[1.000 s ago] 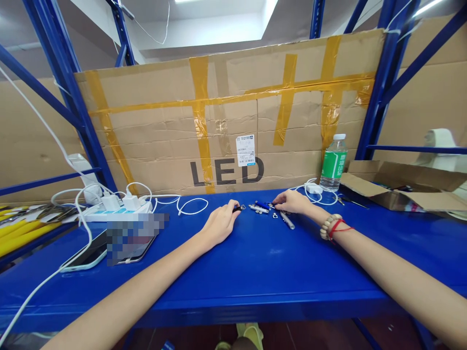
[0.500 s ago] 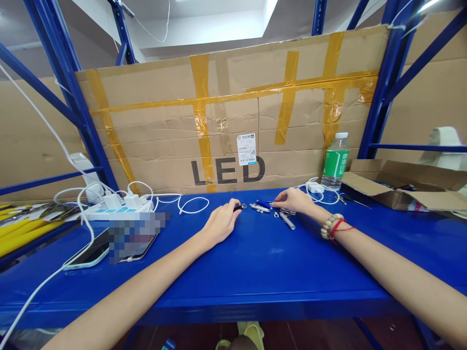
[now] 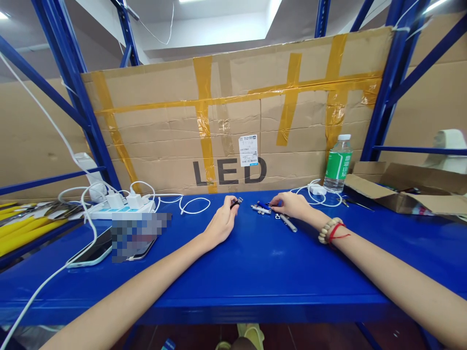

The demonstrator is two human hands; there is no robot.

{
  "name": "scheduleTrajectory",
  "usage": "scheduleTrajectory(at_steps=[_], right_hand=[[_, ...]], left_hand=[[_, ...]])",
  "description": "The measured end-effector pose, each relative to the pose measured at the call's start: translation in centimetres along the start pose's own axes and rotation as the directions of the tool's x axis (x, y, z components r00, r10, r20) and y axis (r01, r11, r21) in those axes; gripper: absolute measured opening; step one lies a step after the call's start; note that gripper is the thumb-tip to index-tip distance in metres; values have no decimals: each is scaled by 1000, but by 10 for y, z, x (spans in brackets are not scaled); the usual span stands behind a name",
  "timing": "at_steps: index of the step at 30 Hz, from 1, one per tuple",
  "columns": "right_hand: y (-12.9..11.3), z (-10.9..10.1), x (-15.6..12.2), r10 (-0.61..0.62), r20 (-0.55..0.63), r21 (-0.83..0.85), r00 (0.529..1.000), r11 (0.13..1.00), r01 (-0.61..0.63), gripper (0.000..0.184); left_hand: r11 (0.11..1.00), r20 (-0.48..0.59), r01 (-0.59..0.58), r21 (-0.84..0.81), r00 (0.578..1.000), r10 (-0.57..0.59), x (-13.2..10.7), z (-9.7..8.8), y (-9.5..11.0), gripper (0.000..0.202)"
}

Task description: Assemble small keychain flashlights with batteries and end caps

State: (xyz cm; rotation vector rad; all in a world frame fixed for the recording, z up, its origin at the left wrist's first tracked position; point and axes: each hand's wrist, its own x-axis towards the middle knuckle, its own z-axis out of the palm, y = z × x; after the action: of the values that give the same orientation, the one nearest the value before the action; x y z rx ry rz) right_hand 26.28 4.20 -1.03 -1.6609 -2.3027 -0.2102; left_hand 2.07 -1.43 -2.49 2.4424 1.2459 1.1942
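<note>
My left hand (image 3: 222, 221) is closed in a pinch on a small black piece with a shiny metal end (image 3: 239, 201), raised slightly over the blue table. Its exact kind is too small to tell. My right hand (image 3: 290, 205) rests at a little pile of small parts, thumb and fingertips together; what they pinch, if anything, is hidden. By its fingertips lie a blue slim piece (image 3: 264, 205) and several silvery metal parts (image 3: 258, 209). A grey rod-like piece (image 3: 289, 223) lies just in front of the right hand, with a small metal ring beside it.
On the left are a white power strip (image 3: 122, 210) with plugs and cables, and two phones, one with a dark screen (image 3: 95, 248). At the back right stand a green-labelled water bottle (image 3: 337, 164) and an open cardboard box (image 3: 386, 192). Taped cardboard (image 3: 164, 141) closes off the back.
My left hand has tilted the black piece so its metal end points more upward. My right hand has shifted slightly left and down over the parts. The view has moved a little.
</note>
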Motion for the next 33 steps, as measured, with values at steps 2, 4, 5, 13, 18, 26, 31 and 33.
scheduleTrajectory(at_steps=[2, 4, 5, 13, 18, 26, 31, 33], right_hand=[[-1, 0, 0, -19, -2, -16, 1000, 1000, 18, 19], [-2, 0, 0, -25, -6, -37, 1000, 999, 25, 17], [-3, -1, 0, -25, -9, -45, 1000, 999, 24, 16], [-13, -6, -2, 26, 3, -58, 1000, 998, -26, 16], [-14, -9, -2, 33, -26, -53, 999, 998, -35, 13], [-22, -17, -9, 39, -214, 102, 976, 995, -18, 20], [-59, -16, -22, -269, -347, 301, 898, 875, 378, 13], [-71, -14, -27, -388, -384, 291, 838, 810, 508, 11]], left_hand=[[999, -28, 8, -46, 1000, -9, 1, 1, 0, 17], [996, -30, 18, -88, 999, -21, 2, 0, 0, 20], [994, -25, 24, -108, 999, -27, 2, 0, 0, 23], [939, -13, 128, -319, 990, -139, 3, 4, -4, 27], [879, 0, 215, -426, 971, -238, 4, 6, -8, 28], [884, -8, 264, -386, 957, -290, 3, 4, -1, 30], [934, -83, 167, -315, 976, -202, 1, 0, 9, 28], [943, -125, 128, -307, 977, -173, 1, -1, 11, 26]])
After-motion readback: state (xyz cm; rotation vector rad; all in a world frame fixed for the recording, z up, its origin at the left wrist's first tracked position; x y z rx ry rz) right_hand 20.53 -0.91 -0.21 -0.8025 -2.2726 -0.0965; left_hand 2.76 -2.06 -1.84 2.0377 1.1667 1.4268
